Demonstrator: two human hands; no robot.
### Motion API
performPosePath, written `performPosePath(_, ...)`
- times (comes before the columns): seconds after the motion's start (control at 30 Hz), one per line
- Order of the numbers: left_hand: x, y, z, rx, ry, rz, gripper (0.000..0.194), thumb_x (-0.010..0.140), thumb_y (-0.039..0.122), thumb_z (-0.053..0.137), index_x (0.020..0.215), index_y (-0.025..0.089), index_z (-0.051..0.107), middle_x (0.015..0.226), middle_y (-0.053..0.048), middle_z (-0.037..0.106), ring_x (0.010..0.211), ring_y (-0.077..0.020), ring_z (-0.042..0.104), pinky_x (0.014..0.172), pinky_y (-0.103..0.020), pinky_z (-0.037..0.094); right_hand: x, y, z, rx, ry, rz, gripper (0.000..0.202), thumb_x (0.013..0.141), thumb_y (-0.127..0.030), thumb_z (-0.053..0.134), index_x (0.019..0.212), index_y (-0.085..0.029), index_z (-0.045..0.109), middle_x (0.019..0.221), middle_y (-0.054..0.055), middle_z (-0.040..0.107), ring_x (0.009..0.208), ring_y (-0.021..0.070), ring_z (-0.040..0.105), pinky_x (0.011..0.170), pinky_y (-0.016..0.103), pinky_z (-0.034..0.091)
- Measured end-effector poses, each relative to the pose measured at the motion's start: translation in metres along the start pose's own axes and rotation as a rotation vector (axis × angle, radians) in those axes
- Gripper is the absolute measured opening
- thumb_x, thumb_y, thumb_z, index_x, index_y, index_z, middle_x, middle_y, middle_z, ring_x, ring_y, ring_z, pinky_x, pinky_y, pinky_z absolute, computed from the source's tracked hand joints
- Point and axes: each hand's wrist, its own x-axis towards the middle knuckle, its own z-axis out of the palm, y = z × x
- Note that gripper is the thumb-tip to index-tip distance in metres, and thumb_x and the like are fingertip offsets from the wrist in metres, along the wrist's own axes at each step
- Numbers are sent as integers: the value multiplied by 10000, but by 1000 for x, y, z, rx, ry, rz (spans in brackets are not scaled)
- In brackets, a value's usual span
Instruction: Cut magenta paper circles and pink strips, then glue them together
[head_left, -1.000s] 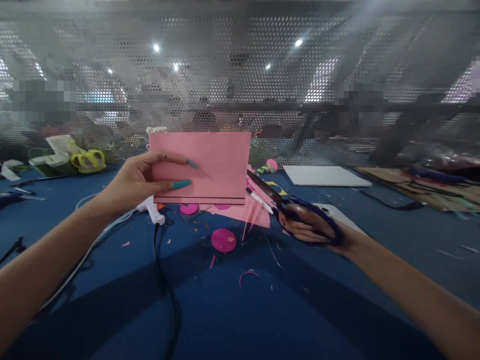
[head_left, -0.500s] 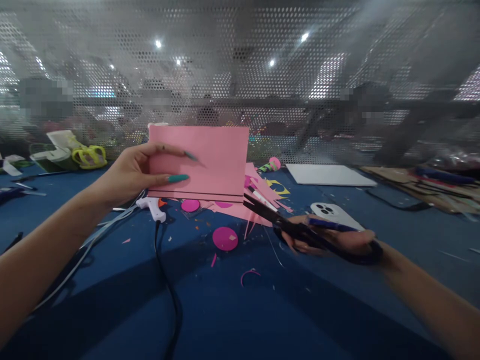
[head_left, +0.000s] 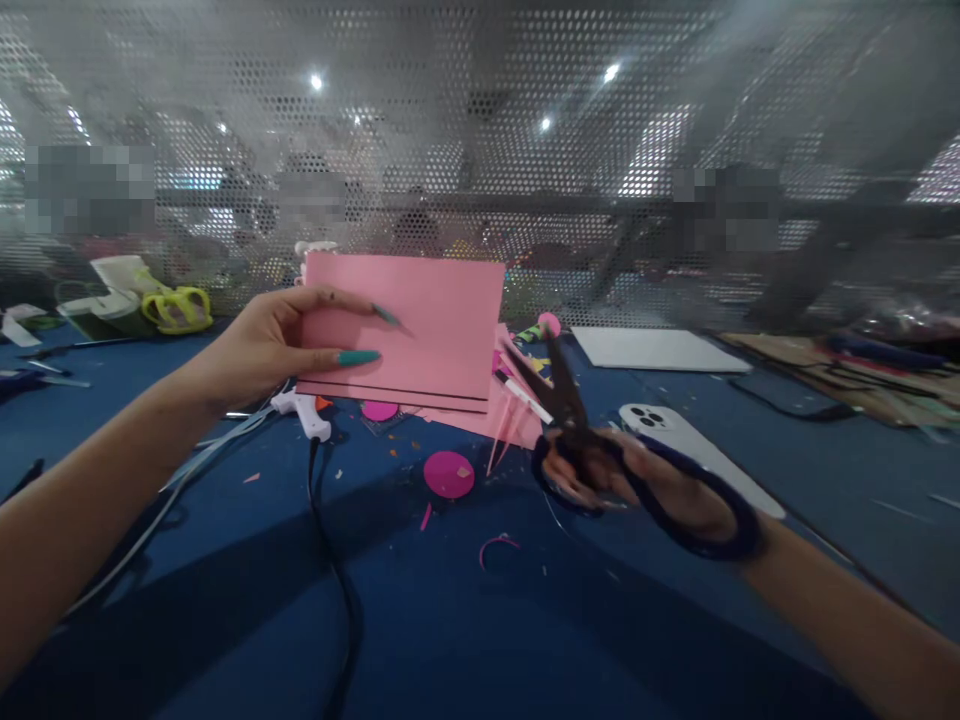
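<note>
A pink sheet of paper is held upright above the table by my left hand, thumb and fingers pinching its left side. Two dark lines run along its lower edge. My right hand grips a pair of scissors with dark blue handles. The blades are spread apart and point up, just right of the paper and not touching it. Behind the scissors lie pink paper scraps and a white marker. A magenta paper circle lies on the table below the sheet.
A white glue gun with a black cord lies below my left hand. Beside my right hand is a white phone. Farther back are a white board, a yellow object and cardboard, in front of a perforated metal screen.
The scissors have swung upward and their blades have opened, drawing away from the paper's lower right corner. The pink sheet has tilted slightly and shifted a little to the right.
</note>
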Motion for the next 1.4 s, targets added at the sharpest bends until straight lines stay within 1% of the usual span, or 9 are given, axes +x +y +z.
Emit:
performPosePath(0.07,0,0,0,11,-6,15,389,640,77,737,1020,117,664,1077,-60,694,947,-214,641,821,-402,550,-5,-9,-2,12,-182,7,617,640,-793,463,766,-215,637,658,36,579,472,136,440,431,268,376)
performPosePath(0.13,0,0,0,43,-14,38,386,642,81,734,1020,114,663,1070,-55,699,959,-204,636,840,-388,542,-9,-20,-3,-39,-246,22,622,660,-789,451,840,-219,625,723,42,574,540,150,455,477,276,377)
performPosePath(0.23,0,0,1,51,-20,39,383,631,64,729,1007,99,664,1051,-54,706,952,-194,640,859,-380,533,-10,-31,-2,-233,-324,59,614,677,-796,417,770,-216,596,650,17,498,538,146,383,471,280,320)
performPosePath(0.33,0,-1,1,29,-37,56,378,627,67,735,997,108,668,1043,-46,710,945,-189,644,879,-393,521,-9,-32,-3,-217,-436,72,577,690,-785,415,718,-218,522,609,-27,419,514,122,314,442,264,249)
performPosePath(0.5,0,-7,-1,23,-93,76,367,639,89,739,996,150,679,1051,-25,709,973,-194,645,900,-389,520,-11,-33,-1,-144,-434,100,550,678,-766,460,650,-217,444,560,-63,350,473,99,267,415,257,201)
performPosePath(0.7,1,-10,-1,35,-145,80,358,629,147,763,970,234,702,1061,-14,707,1005,-224,649,852,-342,560,-11,-43,2,-292,-493,140,572,693,-786,407,678,-214,422,560,-63,339,476,106,304,447,259,245)
performPosePath(1.0,0,-4,2,86,-186,48,346,650,119,747,982,196,685,1086,-32,700,1017,-192,644,834,-246,550,-9,-41,3,-361,-502,146,522,747,-725,415,662,-210,428,524,-50,389,439,102,349,444,256,305)
performPosePath(1.23,-1,-1,4,107,-188,16,345,637,125,744,973,186,700,1084,-48,700,1048,-245,629,860,-272,542,-9,-41,2,-414,-513,130,589,729,-784,339,659,-206,421,527,-46,391,470,108,364,462,255,320)
performPosePath(1.4,-1,1,6,113,-190,13,337,628,119,749,955,185,700,1075,-33,704,1051,-234,628,849,-246,545,-10,-40,2,-453,-518,73,594,731,-788,324,660,-205,415,518,-54,384,447,96,354,458,251,325)
